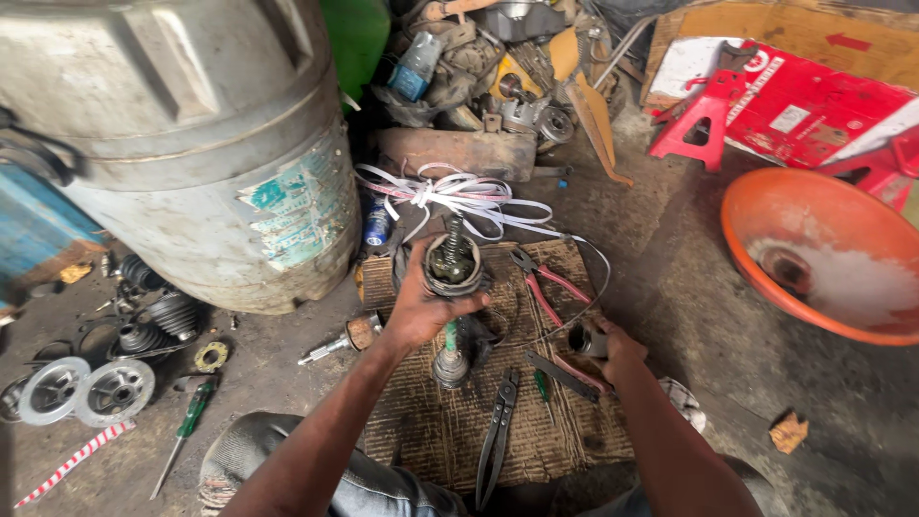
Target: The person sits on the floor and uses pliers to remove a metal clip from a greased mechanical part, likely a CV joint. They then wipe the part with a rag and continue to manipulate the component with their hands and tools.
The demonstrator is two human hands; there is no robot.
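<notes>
- We're holding the CV joint (452,273) upright in our left hand (421,308) — fingers wrapped around the cup's outer wall, open mouth facing up at us, greasy internals and a threaded stub showing.
- Long axis is running roughly vertical in view: cup on top, splined stub end (450,366) pointing down toward the woven mat (421,431).
- Our right hand (613,347) is resting low on the mat's right side, fingers closed around a small dark cylindrical part (581,339) — well apart from the joint, to its right and lower.
- Left hand is the one on the joint; right has to travel left and up to meet it.
- Between the hands: red-handled pliers (544,287), a second pair of dark pliers (498,436) nearer us, a small green screwdriver (542,387).
- Room: big grey drum (211,144) crowding the left, white strapping (459,196) tangled just behind the joint, orange basin (833,254) off right — the mat near us is the most open ground.
</notes>
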